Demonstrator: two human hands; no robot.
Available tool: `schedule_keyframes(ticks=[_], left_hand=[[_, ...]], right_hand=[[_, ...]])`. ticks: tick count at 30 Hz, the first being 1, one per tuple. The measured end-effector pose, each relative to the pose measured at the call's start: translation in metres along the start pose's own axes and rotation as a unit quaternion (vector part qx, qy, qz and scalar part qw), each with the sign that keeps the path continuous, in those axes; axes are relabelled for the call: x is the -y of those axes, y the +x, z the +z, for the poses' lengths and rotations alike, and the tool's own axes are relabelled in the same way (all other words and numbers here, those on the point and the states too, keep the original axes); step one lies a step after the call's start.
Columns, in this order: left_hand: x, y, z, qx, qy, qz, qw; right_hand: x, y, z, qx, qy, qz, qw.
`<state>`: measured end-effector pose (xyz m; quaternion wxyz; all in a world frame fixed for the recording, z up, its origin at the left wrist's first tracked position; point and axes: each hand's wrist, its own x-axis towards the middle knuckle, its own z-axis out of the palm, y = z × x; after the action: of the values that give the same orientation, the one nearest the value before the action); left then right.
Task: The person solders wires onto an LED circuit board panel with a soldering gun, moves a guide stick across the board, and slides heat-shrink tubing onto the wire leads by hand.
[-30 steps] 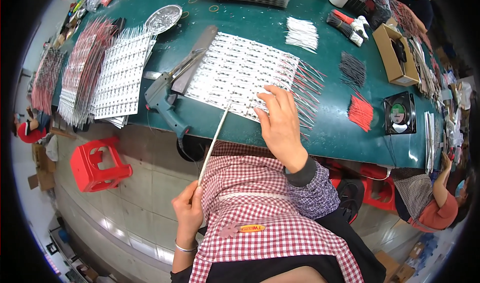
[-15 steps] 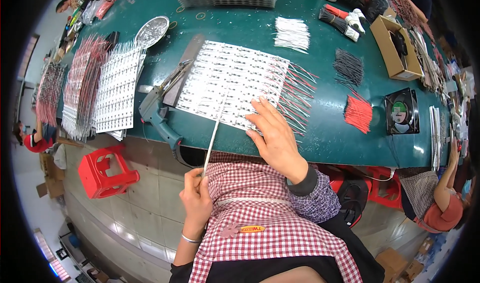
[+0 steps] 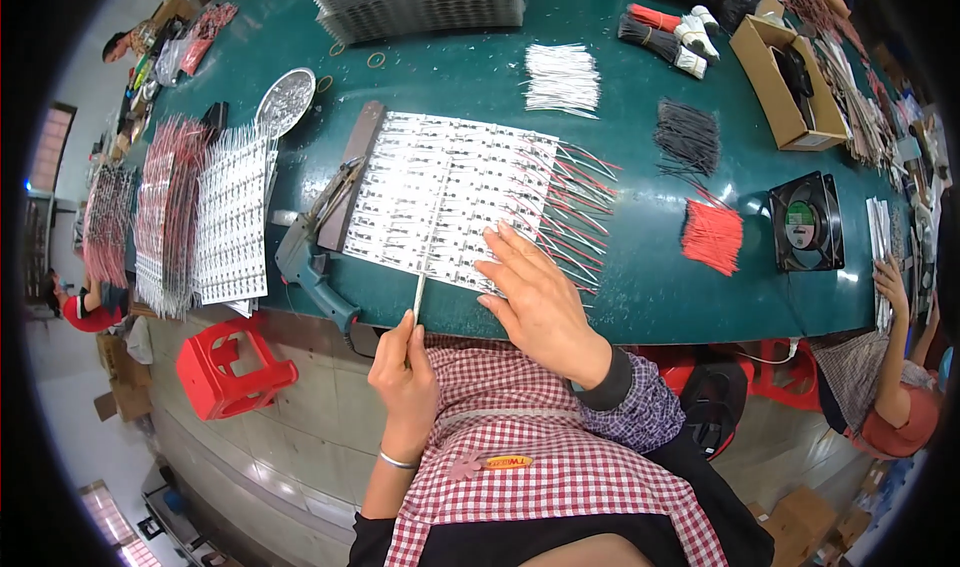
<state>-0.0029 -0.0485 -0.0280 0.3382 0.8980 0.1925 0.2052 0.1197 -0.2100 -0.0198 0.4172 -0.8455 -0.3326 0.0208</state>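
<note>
A white circuit board panel [image 3: 400, 192] with rows of small parts lies on the green table in front of me. Red and white wires [image 3: 582, 217] stick out along its right side. My left hand [image 3: 404, 372], at the table's near edge, pinches a thin whitish rod [image 3: 419, 295] that runs up over the panel. My right hand [image 3: 545, 302] rests flat on the panel's lower right part, fingers stretched out. Left of the panel, a teal soldering gun [image 3: 320, 285] lies beside a dark brown bar [image 3: 358, 167] that meets the panel's left edge.
Stacked wired panels [image 3: 232, 217] stand at the left, near a metal dish [image 3: 286, 103]. White [image 3: 562, 79], black [image 3: 687, 137] and red wire bundles [image 3: 713, 237] lie to the right, before a black fan [image 3: 806, 222] and a cardboard box [image 3: 775, 82]. A red stool [image 3: 215, 372] stands below left.
My left hand has moved forward to the table edge, so the rod reaches further over the panel. My right hand stays on the panel. The whole view has shifted slightly.
</note>
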Motion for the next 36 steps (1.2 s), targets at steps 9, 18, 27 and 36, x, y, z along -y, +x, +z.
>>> schedule_keyframes(ticks=[9, 18, 27, 36], left_hand=[[-0.006, 0.027, 0.024, -0.031, 0.063, 0.082, 0.994], [-0.009, 0.045, 0.034, -0.003, 0.091, 0.111, 0.99], [0.006, 0.052, 0.034, -0.03, -0.003, 0.158, 0.987], [-0.005, 0.048, 0.032, 0.026, 0.034, 0.1, 0.994]], right_hand=[[0.001, 0.0, -0.004, 0.008, -0.002, -0.006, 1.0], [0.001, 0.005, -0.02, 0.06, -0.026, -0.023, 0.998], [-0.028, 0.104, -0.066, 0.005, -0.078, 0.026, 0.997], [-0.098, 0.154, -0.004, -0.045, -0.032, -0.084, 0.995]])
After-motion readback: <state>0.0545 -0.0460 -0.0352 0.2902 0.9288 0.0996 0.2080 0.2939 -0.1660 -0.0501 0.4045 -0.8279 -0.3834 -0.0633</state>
